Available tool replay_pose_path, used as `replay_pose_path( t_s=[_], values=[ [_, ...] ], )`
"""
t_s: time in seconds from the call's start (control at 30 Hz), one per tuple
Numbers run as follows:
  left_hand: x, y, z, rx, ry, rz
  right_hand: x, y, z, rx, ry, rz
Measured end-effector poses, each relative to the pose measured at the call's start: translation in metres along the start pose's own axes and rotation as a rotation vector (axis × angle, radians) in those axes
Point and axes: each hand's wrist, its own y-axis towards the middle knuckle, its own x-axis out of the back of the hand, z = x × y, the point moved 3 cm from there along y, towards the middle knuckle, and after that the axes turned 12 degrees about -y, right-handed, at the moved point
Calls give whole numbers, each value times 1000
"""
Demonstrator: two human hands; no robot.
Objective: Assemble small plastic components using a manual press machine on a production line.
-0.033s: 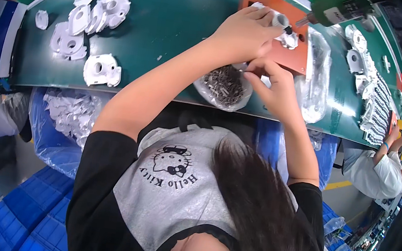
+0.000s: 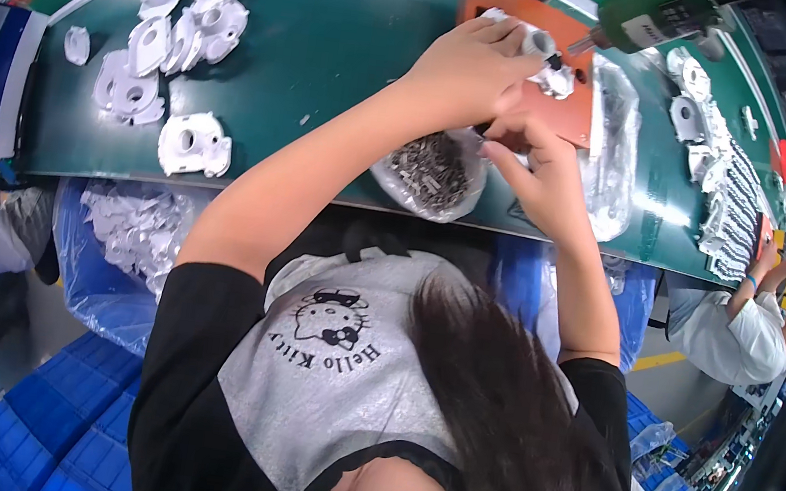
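Since the earlier frame: right thumb and fingertips drawn slightly to the right, off the rim of the dish; left hand unmoved on its part. The whole view has slid a touch left.

Far left: a small white piece [image 2: 77, 46] alone on the green bench [image 2: 319, 50]. Next, a loose cluster of white castings [image 2: 182, 43], some overlapping, and a single casting [image 2: 203, 154] apart near the front edge. Below the bench, a lined blue bin [image 2: 102, 300] with more white pieces.

Centre: left hand [image 2: 469, 64] laid over the white housing [image 2: 558, 81], fingers bent round its far side; a firm hold, by the look of it. Housing sits on the orange block [image 2: 570, 120], grey tube [image 2: 540, 43] pointing up. Just right of it, the tip of a green power tool [image 2: 652, 17], apart from the part.

Below: clear-lined dish of metal pins [image 2: 430, 167], well stocked. Right hand [image 2: 540, 165] beside its upper rim, thumb and forefinger nearly pinched; cannot tell whether a pin is between them.

Right: clear plastic bag [image 2: 613, 174], more white castings [image 2: 693, 76], packed rows of parts [image 2: 740, 219], a co-worker [image 2: 745, 333].

Progress, as judged: one housing mid-work, pins plentiful; which loose castings are finished, unclear.
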Motion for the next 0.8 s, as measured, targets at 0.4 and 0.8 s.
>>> replay_pose_path(
  t_s=[0.4,0.8],
  values=[
    [0,3,-4,105,-28,143,95,34,-45,-121,-151,-385],
    [0,3,-2,98,-35,130,73,55,-41,-129,-229,-406]
  ],
)
